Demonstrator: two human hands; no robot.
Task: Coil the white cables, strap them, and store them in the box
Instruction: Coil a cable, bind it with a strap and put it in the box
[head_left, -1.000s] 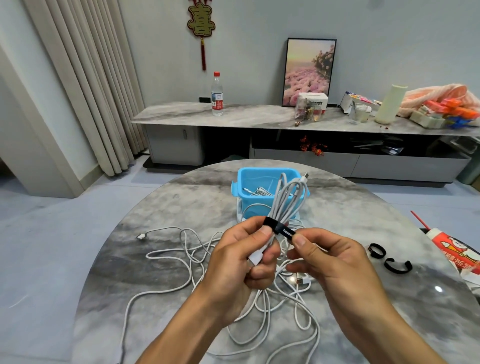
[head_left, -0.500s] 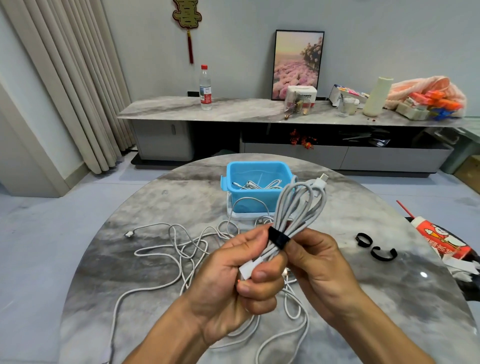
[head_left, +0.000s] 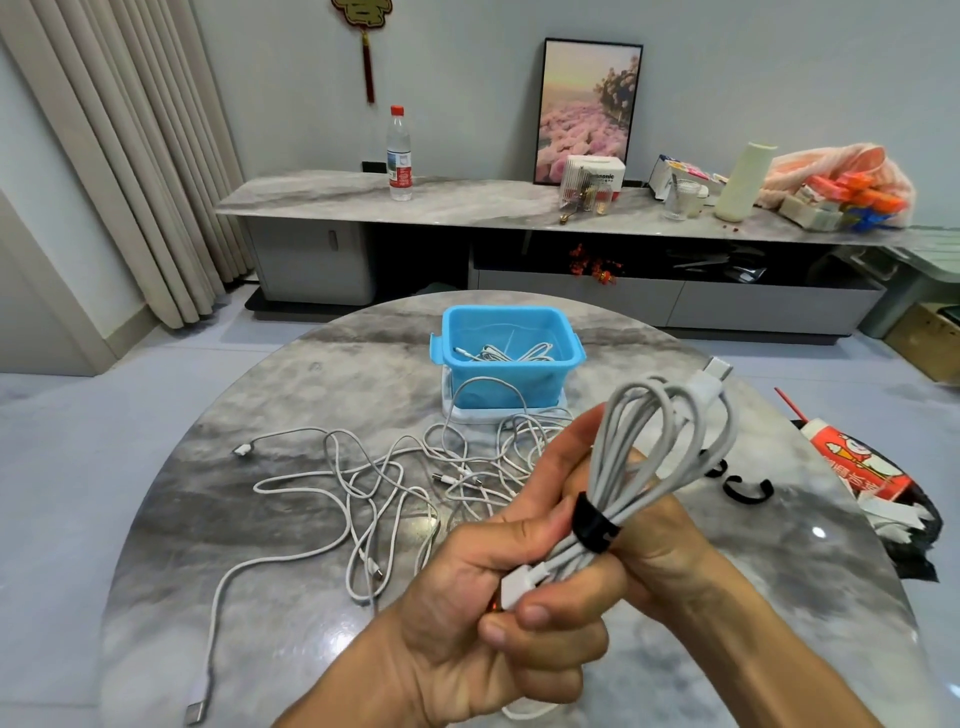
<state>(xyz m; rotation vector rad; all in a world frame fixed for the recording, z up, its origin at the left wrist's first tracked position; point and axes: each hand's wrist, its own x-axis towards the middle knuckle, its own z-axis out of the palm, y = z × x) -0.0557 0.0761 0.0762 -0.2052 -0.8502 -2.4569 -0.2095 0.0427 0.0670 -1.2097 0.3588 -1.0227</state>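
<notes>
A coiled white cable (head_left: 660, 447) is held up in the air over the bench (head_left: 291, 519), close to the camera. A black strap (head_left: 592, 525) is wrapped tight around its middle, and its loops fan out up and to the right. The left hand (head_left: 493, 608) has its fingers (head_left: 540, 618) curled around the low end of the coil, where a white plug sticks out. The right hand (head_left: 660, 551) sits behind the coil and grips it just by the strap (most of its fingers are hidden).

Under the hands, more loose white cables (head_left: 374, 488) lie in a messy tangle on the round, grey marble bench. Past them stands a blue box (head_left: 511, 358) with some white cable already inside. It sits on a white lid. Two more black straps (head_left: 748, 491) lie on the bench to the right, near a red and white packet (head_left: 857, 467) at the edge.

Farther back, a long low cabinet (head_left: 519, 208) runs along the grey wall. On it stand a water bottle (head_left: 399, 156) with a red cap, a framed picture of pink flowers (head_left: 589, 109), a tall pale cup and a pink bag. Cream curtains (head_left: 119, 145) hang at the left.
</notes>
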